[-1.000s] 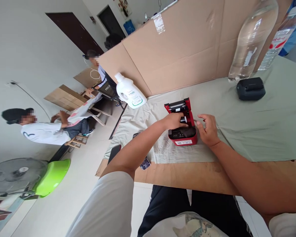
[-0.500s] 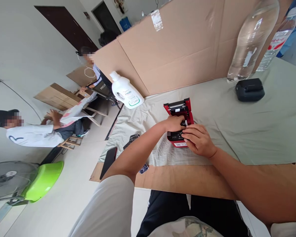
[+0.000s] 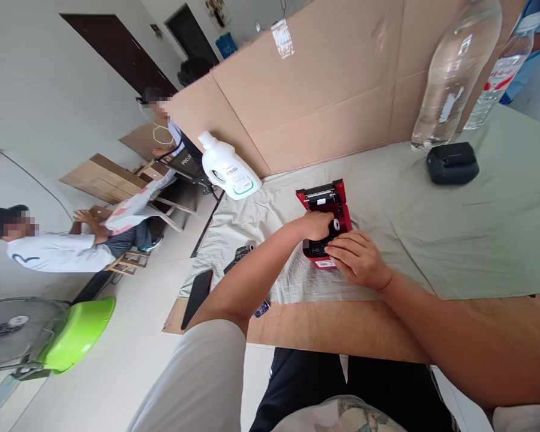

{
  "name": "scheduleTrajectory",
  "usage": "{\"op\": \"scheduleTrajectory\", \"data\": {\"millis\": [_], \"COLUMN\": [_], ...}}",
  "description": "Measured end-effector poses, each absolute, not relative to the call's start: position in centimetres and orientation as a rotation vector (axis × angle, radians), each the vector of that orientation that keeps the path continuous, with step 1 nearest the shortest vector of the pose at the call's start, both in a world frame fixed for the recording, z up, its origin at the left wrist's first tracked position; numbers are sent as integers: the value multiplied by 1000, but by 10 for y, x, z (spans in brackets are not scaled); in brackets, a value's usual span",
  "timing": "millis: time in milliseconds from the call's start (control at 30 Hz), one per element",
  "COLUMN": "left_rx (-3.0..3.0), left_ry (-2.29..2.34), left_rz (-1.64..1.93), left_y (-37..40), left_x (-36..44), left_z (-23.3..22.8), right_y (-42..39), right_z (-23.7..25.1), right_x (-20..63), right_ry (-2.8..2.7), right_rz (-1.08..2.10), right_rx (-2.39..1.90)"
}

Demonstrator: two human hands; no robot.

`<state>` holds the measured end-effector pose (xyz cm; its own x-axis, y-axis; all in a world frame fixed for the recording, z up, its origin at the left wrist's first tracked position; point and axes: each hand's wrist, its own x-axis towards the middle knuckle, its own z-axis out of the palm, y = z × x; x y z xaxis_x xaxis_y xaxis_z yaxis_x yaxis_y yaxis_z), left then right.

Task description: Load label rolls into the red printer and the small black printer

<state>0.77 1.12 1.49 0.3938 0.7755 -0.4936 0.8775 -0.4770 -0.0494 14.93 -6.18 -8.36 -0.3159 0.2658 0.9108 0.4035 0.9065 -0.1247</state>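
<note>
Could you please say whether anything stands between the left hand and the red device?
Nothing visible does: the left hand is inside the red device, whose lid stands open; the right hand lies over its right side.

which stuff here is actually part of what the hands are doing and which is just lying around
Seems part of the job:
- red-and-black device, lid up
- small white-ended piece inside it, by the left hand
- right hand, at the device's near side

Apparently just lying about:
- phone
- white jug
- large clear bottle
- smaller labelled bottle
- black case-like object
</note>
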Motion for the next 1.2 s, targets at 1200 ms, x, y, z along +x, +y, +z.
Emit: {"op": "scheduleTrajectory", "data": {"millis": [1200], "left_rx": [2637], "left_ry": [1327], "left_rz": [-189], "left_y": [15], "left_x": [-11], "left_z": [-10], "right_y": [-65], "right_z": [-88], "right_x": [143], "right_ry": [-1899], "right_rz": [-122], "right_rx": [-530]}}
